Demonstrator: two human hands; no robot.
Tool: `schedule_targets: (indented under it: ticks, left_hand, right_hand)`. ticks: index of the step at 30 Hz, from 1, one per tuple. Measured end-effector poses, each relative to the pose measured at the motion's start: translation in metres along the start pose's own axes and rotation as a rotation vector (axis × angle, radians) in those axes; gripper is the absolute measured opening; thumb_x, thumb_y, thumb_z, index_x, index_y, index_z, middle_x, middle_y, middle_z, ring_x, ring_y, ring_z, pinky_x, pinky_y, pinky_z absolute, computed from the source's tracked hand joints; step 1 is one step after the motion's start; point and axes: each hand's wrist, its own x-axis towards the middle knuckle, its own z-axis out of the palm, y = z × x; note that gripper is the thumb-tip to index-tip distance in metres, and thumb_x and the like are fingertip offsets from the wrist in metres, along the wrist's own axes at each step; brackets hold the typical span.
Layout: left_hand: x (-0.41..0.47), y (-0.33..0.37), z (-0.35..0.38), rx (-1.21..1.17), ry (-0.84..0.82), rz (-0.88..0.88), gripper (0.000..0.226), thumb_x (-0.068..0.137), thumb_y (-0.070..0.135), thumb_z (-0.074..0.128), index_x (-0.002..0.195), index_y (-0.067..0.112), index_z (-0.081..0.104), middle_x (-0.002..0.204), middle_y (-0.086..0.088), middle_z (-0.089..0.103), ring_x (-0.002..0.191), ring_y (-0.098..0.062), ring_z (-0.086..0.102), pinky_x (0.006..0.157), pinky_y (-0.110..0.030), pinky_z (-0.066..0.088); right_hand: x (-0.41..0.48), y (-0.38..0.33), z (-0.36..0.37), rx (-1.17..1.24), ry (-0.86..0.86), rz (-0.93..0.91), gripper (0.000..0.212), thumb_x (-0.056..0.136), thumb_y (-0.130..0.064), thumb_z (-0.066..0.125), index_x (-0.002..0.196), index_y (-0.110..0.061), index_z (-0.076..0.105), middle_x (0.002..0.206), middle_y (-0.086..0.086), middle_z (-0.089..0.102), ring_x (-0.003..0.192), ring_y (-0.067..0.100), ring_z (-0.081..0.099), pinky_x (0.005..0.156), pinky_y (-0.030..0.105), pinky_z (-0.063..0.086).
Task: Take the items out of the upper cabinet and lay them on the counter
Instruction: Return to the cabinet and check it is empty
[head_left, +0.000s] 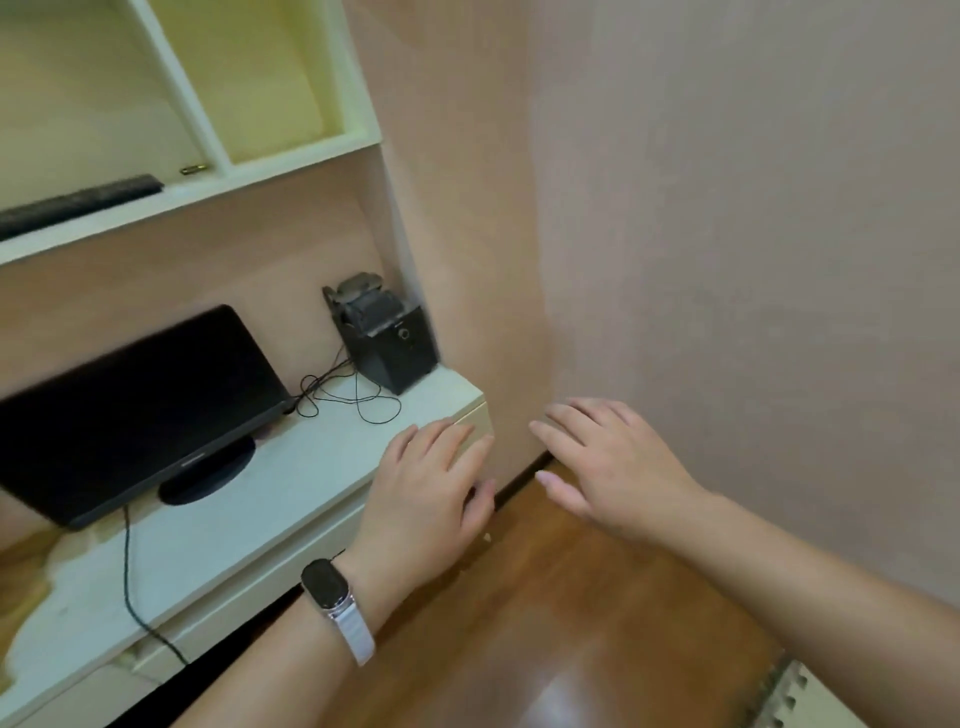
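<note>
Upper cabinet (208, 104) compartments fill the top left of the view, pale cream-white open cubbies parted by an upright divider; the right-hand cubby looks bare, while on the shelf board below the left one lies a long flat black object (78, 205), and just beside the divider's foot a small brass-coloured item (195, 169) too small to tell. Below the shelving, against a tan back panel, runs the counter (311, 467), a pale cream slab with chipped, worn patches along its left edge. On it stands a dark monitor (130, 410) on a round black base, its screen off, with a black cable (127, 571) dropping over the front edge. In the far right corner of the counter sits a black box-shaped device (389, 338) with dark things piled on top, and thin black wires (353, 400) lie looped on the surface between it and the monitor. Plain pinkish-beige walls (727, 260) close the room on the right, meeting a glossy brown wooden floor (571, 623). Both hands are empty, fingers spread flat, palms down: the left hand (431, 493), with a black band-style watch (332, 597) on a white strap at the wrist, hovers at the counter's right end, and the right hand (613, 462) is held out beside it over the floor, near the wall.
</note>
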Motion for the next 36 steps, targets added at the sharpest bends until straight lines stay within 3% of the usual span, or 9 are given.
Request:
schedule_targets:
  ticks: [16,22,28,36]
  left_hand:
    - [0.065,-0.144,0.036,0.078,0.068,-0.143,0.041,0.092,0.042,0.051,0.124,0.021,0.064,0.128,-0.003,0.064,0.122,-0.024,0.054,0.104,-0.041,0.039]
    - [0.12,-0.235,0.058,0.039,0.154,-0.125,0.042,0.092,0.041,0.054,0.126,0.02,0.064,0.13,-0.002,0.062,0.125,-0.023,0.052,0.107,-0.043,0.037]
    - [0.174,-0.324,0.065,0.041,0.329,-0.075,0.036,0.085,0.033,0.062,0.115,0.014,0.069,0.121,-0.007,0.066,0.115,-0.029,0.059,0.097,-0.045,0.044]
    - [0.23,-0.397,0.058,0.086,0.383,-0.055,0.037,0.087,0.033,0.061,0.118,0.013,0.068,0.122,-0.01,0.065,0.116,-0.031,0.057,0.097,-0.046,0.042]
  right_hand:
    - [0.171,0.006,0.047,0.004,-0.008,-0.102,0.05,0.092,-0.051,0.041,0.126,-0.019,0.06,0.125,0.004,0.064,0.117,0.027,0.057,0.099,0.041,0.044]
    - [0.263,0.01,0.074,-0.044,0.053,-0.083,0.048,0.091,-0.049,0.044,0.123,-0.018,0.062,0.12,0.004,0.065,0.112,0.027,0.058,0.094,0.038,0.045]
    - [0.36,0.005,0.1,-0.06,0.158,-0.058,0.047,0.09,-0.047,0.047,0.121,-0.016,0.063,0.118,0.006,0.065,0.107,0.028,0.058,0.088,0.04,0.047]
    - [0.446,0.01,0.111,-0.049,0.265,-0.051,0.047,0.09,-0.045,0.048,0.12,-0.012,0.063,0.119,0.007,0.064,0.107,0.03,0.058,0.082,0.04,0.047]
